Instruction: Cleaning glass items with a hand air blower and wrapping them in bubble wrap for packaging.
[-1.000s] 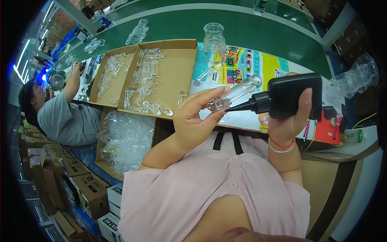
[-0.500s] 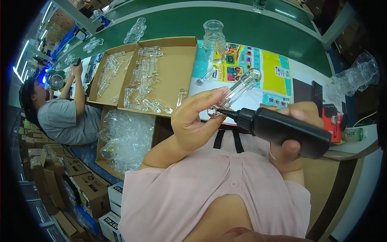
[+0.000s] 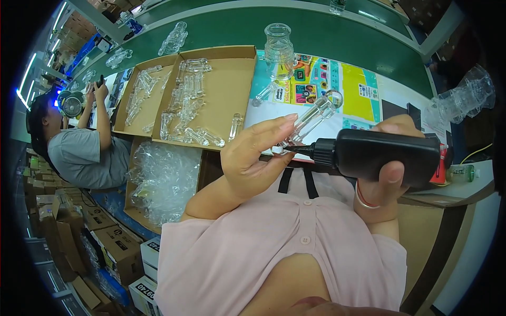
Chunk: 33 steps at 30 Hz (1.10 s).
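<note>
At the table (image 3: 221, 31), you hold a clear tube (image 3: 313, 118) in your left hand (image 3: 250, 152), in front of your chest. That grip is closed, thumb and fingers pinching the tube's lower end, while its rounded end slants up and to the right, free of your fingers. Your right hand (image 3: 382, 189), a bracelet (image 3: 366, 200) at its wrist, wraps a black bottle (image 3: 390, 152); that grip is closed too, fingers over the top and thumb across the near side. The bottle lies nearly level, its thin nozzle (image 3: 303, 151) pointing left at the tube's lower end, beside your left fingertips. Whether the tip touches the tube is too fine to tell.

Beyond your left hand, a cardboard tray (image 3: 232, 63) carries more clear pieces (image 3: 184, 97), heaped mostly toward its left, with one lone piece (image 3: 236, 125) near its right wall. A second tray (image 3: 153, 108) adjoins it on the left, also bearing clear pieces. Below them, a box holds crumpled clear plastic (image 3: 163, 181).

Ahead of you, a clear vessel (image 3: 279, 47) stands upright at the edge of a colourful sheet (image 3: 358, 95), with a small clear piece (image 3: 264, 94) lying just in front. Another clear vessel (image 3: 464, 100) lies tilted at far right, above a green bottle (image 3: 463, 174). At left, a co-worker in a grey shirt (image 3: 81, 155) raises both hands around a small dark object (image 3: 100, 80), near a fan (image 3: 72, 104).
</note>
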Tool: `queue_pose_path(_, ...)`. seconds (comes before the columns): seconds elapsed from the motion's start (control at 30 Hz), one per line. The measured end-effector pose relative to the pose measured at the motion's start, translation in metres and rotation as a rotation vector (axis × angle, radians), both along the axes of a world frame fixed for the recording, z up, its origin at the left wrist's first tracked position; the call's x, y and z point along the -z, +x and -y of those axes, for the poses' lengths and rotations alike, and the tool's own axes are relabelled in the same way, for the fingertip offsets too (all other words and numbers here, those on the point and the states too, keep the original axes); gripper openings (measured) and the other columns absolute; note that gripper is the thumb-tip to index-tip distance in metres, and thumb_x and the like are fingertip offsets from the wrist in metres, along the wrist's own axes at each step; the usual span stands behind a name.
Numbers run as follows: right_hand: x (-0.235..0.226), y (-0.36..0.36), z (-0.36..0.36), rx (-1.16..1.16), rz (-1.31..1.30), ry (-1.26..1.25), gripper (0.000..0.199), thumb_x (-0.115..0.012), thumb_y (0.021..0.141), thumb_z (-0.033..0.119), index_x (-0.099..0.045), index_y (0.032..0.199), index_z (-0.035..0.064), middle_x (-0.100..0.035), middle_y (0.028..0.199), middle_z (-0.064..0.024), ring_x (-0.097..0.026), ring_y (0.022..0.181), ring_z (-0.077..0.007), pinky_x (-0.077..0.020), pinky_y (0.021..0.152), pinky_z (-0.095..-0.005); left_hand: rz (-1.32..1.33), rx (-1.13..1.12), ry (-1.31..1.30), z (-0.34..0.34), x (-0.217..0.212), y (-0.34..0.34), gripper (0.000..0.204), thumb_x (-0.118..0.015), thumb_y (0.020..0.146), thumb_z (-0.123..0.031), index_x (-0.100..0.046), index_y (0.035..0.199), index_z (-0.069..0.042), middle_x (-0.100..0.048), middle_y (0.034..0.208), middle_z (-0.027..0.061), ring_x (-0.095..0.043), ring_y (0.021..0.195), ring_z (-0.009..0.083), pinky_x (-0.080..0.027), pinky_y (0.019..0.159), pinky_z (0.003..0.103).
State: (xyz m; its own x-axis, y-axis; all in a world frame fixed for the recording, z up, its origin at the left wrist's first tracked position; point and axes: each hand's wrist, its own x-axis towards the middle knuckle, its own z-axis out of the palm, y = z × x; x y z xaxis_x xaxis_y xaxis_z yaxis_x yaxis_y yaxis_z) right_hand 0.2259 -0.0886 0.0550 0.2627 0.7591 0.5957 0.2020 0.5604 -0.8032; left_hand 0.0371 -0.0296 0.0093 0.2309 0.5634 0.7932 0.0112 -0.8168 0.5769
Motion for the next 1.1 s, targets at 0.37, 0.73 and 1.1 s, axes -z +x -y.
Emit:
queue_pose_path(0.37, -0.009, 0.002, 0.003, -0.051, -0.066, -0.133, 0.052, -0.067, 0.071, 0.048, -0.057, 0.095, 0.0023, -0.054, 0.089, -0.0081, -0.052, 0.081, -0.0173, -0.041, 0.075, -0.0288, -0.104, -0.048, 0.03, 0.002, -0.003, -0.001, 0.048, -0.067, 0.056, 0.011, -0.058, 0.103, 0.002, -0.062, 0.1, 0.0183, -0.064, 0.087, 0.0264, -0.053, 0.069, 0.028)
queue_pose_path(0.73, -0.014, 0.013, 0.005, -0.077, 0.493, 0.21, 0.042, -0.074, 0.07, 0.027, -0.056, 0.101, 0.0047, -0.06, 0.082, -0.0069, -0.057, 0.071, -0.0223, -0.0449, 0.065, -0.0311, -0.182, -0.119, 0.058, 0.001, -0.009, 0.001, 0.046, -0.068, 0.055, 0.01, -0.06, 0.1, 0.0, -0.062, 0.096, 0.0151, -0.063, 0.082, 0.0249, -0.052, 0.067, 0.028)
queue_pose_path(1.1, -0.004, 0.012, 0.008, -0.08, 0.668, 0.495, 0.049, -0.059, 0.082, 0.036, -0.045, 0.107, -0.004, -0.054, 0.087, -0.0158, -0.055, 0.067, -0.0226, -0.0496, 0.057, -0.0291, -0.173, -0.071, -0.016, -0.001, -0.007, 0.004, 0.043, -0.066, 0.058, 0.008, -0.061, 0.1, -0.001, -0.061, 0.095, 0.0136, -0.061, 0.082, 0.0233, -0.05, 0.068, 0.028)
